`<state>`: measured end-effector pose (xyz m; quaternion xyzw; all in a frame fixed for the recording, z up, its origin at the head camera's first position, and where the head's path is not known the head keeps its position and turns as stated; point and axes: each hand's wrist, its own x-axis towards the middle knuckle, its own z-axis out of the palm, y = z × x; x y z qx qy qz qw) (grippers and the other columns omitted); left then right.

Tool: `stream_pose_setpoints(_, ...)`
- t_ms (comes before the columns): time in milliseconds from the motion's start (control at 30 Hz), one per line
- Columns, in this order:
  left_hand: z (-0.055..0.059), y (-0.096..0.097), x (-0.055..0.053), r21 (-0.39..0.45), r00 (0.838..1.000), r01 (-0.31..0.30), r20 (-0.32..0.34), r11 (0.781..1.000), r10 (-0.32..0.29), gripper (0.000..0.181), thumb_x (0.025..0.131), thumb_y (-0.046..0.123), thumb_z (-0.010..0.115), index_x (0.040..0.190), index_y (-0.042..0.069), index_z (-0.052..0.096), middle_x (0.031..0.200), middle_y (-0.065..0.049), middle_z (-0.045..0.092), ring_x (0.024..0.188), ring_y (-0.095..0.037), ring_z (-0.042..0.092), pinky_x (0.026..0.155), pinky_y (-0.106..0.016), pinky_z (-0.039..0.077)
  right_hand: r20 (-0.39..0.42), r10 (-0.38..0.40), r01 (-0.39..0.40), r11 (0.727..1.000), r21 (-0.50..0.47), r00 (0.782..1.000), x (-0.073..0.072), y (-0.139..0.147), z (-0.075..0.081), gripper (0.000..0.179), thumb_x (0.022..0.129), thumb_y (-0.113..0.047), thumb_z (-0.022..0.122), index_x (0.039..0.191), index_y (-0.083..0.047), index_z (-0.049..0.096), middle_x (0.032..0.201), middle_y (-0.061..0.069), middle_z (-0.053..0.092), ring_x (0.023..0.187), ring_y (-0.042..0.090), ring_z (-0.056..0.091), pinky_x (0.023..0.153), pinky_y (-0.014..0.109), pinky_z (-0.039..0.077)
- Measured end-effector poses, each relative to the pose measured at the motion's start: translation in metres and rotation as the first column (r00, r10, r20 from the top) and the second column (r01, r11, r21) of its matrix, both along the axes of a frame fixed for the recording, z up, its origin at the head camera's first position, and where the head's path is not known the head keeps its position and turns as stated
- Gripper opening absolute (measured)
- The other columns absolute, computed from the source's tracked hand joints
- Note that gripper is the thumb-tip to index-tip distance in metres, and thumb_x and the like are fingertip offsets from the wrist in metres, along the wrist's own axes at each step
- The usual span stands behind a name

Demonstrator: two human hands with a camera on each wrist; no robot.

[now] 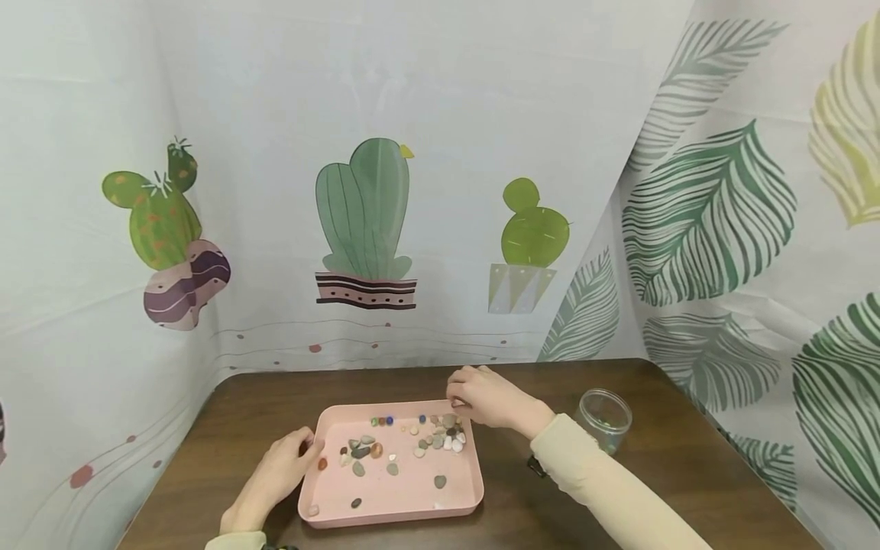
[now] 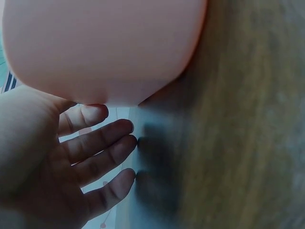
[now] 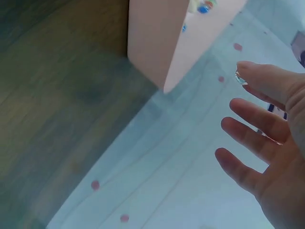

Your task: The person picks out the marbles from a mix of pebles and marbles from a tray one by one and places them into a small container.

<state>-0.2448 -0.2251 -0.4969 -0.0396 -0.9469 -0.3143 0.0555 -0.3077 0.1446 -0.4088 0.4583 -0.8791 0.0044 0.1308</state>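
A pink tray [image 1: 412, 500] holds several small stones and a few marbles. My left hand [image 1: 278, 467] is at its left side, the thumb over the rim and the index finger against the outer wall; the other fingers [image 2: 102, 160] extend loosely below the tray in the left wrist view. Above the tray's far right corner, my right hand [image 1: 491, 396] pinches a clear glass marble [image 3: 239, 78] between thumb and index finger. Its other fingers [image 3: 250, 136] are spread. Blue marbles [image 1: 389, 420] lie along the tray's far side, and white stones [image 1: 454, 443] cluster at the right.
A clear round jar [image 1: 605, 420] with some greenish things in it stands right of the tray, beyond the right forearm. The brown wooden table [image 1: 536, 504] runs up to a hanging cloth [image 1: 440, 336] printed with cacti and leaves.
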Motion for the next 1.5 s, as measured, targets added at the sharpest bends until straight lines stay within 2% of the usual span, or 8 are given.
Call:
stream_pose_setpoints(267, 0.002, -0.002, 0.000, 0.003, 1.000, -0.005, 0.011, 1.000, 0.005, 0.019, 0.098, 0.023, 0.059, 0.081, 0.015, 0.053, 0.069, 0.001, 0.042, 0.062, -0.015, 0.042, 0.054, -0.031, 0.033, -0.042, -0.031, 0.028, 0.997, -0.073, 0.999, 0.009, 0.048, -0.005, 0.014, 0.084, -0.021, 0.078, 0.089, -0.017, 0.065, 0.104, -0.001, 0.062, 0.096, 0.019, 0.058, 0.077, 0.040, 0.046)
stream_pose_setpoints(600, 0.006, -0.005, 0.001, 0.002, 1.000, -0.010, 0.011, 1.000, 0.010, 0.019, 0.098, 0.023, 0.059, 0.082, 0.014, 0.052, 0.067, 0.000, 0.041, 0.060, -0.015, 0.040, 0.053, -0.031, 0.032, -0.108, -0.037, 0.018, 0.984, -0.177, 0.993, 0.015, 0.090, -0.006, 0.020, 0.078, -0.014, 0.082, 0.088, -0.016, 0.065, 0.101, 0.000, 0.063, 0.094, 0.021, 0.059, 0.074, 0.043, 0.048)
stream_pose_setpoints(767, 0.005, -0.003, 0.002, 0.003, 1.000, -0.010, 0.018, 1.000, 0.010, 0.019, 0.098, 0.023, 0.059, 0.082, 0.015, 0.052, 0.068, 0.000, 0.041, 0.061, -0.015, 0.041, 0.053, -0.031, 0.032, -0.130, -0.078, 0.046, 0.972, -0.230, 0.988, 0.019, 0.116, -0.005, 0.022, 0.076, -0.012, 0.083, 0.088, -0.015, 0.065, 0.100, 0.002, 0.064, 0.093, 0.022, 0.060, 0.072, 0.043, 0.048)
stream_pose_setpoints(867, 0.006, -0.003, 0.003, 0.002, 1.000, -0.012, 0.023, 1.000, 0.012, 0.019, 0.098, 0.023, 0.059, 0.082, 0.015, 0.052, 0.068, 0.000, 0.041, 0.060, -0.015, 0.040, 0.052, -0.030, 0.032, -0.144, -0.126, 0.081, 0.956, -0.282, 0.982, 0.022, 0.134, -0.003, 0.022, 0.075, -0.010, 0.083, 0.087, -0.012, 0.065, 0.101, 0.006, 0.065, 0.093, 0.025, 0.061, 0.074, 0.043, 0.049)
stream_pose_setpoints(1033, 0.006, -0.002, 0.004, 0.005, 1.000, -0.007, 0.018, 1.000, 0.007, 0.021, 0.098, 0.022, 0.059, 0.080, 0.015, 0.051, 0.068, 0.001, 0.041, 0.060, -0.015, 0.040, 0.052, -0.029, 0.031, -0.134, -0.235, 0.171, 0.913, -0.370, 0.963, 0.028, 0.163, -0.001, 0.023, 0.072, -0.005, 0.084, 0.086, -0.010, 0.066, 0.102, 0.010, 0.065, 0.092, 0.029, 0.062, 0.072, 0.044, 0.051)
stream_pose_setpoints(1300, 0.006, -0.002, 0.003, 0.003, 1.000, -0.004, 0.015, 1.000, 0.004, 0.020, 0.098, 0.022, 0.059, 0.081, 0.015, 0.051, 0.068, 0.000, 0.041, 0.061, -0.015, 0.040, 0.053, -0.030, 0.032, -0.030, -0.342, 0.302, 0.864, -0.403, 0.939, 0.038, 0.197, -0.004, 0.023, 0.075, -0.007, 0.082, 0.091, -0.010, 0.067, 0.104, 0.010, 0.065, 0.097, 0.033, 0.060, 0.077, 0.050, 0.048)
stream_pose_setpoints(1500, 0.002, -0.001, 0.002, 0.015, 1.000, 0.006, 0.009, 1.000, -0.006, 0.019, 0.098, 0.023, 0.060, 0.082, 0.015, 0.053, 0.068, 0.001, 0.042, 0.062, -0.015, 0.041, 0.053, -0.029, 0.033, -0.001, -0.380, 0.345, 0.841, -0.416, 0.925, 0.036, 0.215, -0.014, 0.021, 0.076, -0.006, 0.081, 0.091, -0.008, 0.066, 0.100, 0.010, 0.065, 0.095, 0.034, 0.060, 0.079, 0.050, 0.046)
